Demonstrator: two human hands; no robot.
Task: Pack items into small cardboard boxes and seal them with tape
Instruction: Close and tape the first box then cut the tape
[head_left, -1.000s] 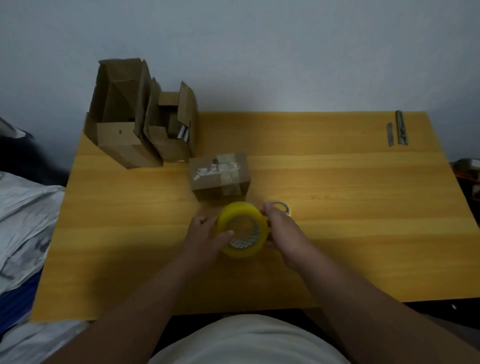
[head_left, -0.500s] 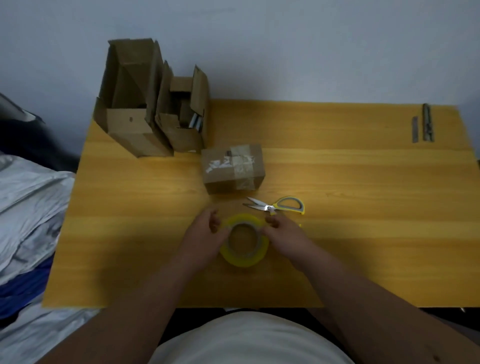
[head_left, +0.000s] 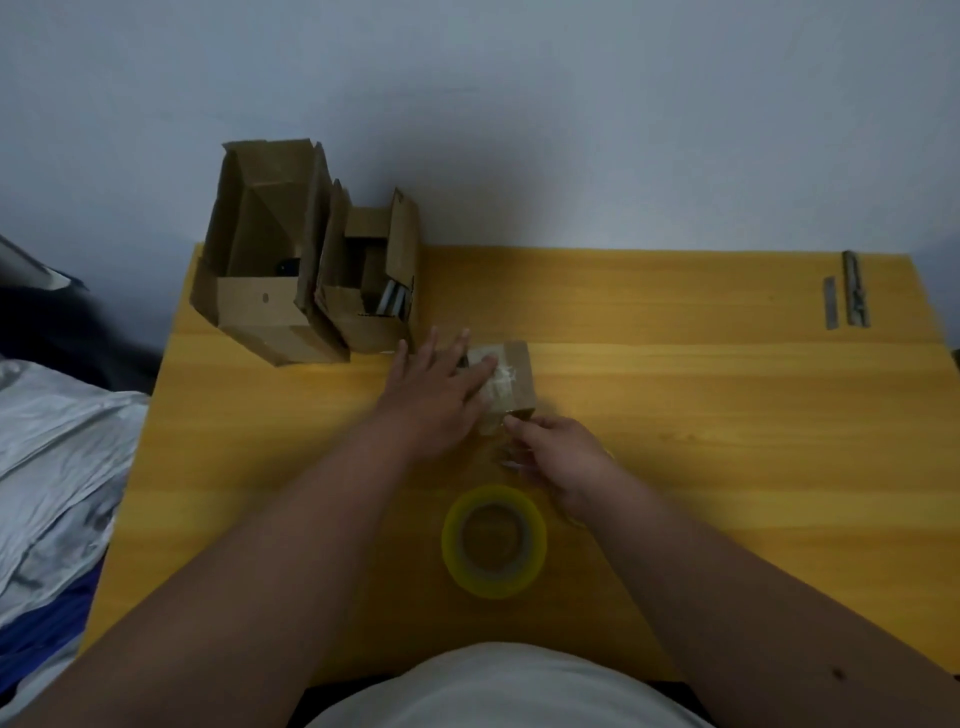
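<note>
Two open cardboard boxes (head_left: 291, 270) stand side by side at the upper left of the yellow surface (head_left: 701, 415), the smaller one holding some items I can't make out. Two thin metal strips (head_left: 844, 296) lie at the upper right. Crumpled grey sheeting (head_left: 57, 457) fills the left edge. One roll of yellow tape (head_left: 493, 540) lies flat at lower centre, just below my hands. One small taped box (head_left: 511, 376) sits mid-frame, half hidden under my left hand (head_left: 436, 395), which lies on it with fingers spread. My right hand (head_left: 558, 454) is at the box's near corner, fingertips pinched together on what looks like clear tape; it's too blurred to be sure.
</note>
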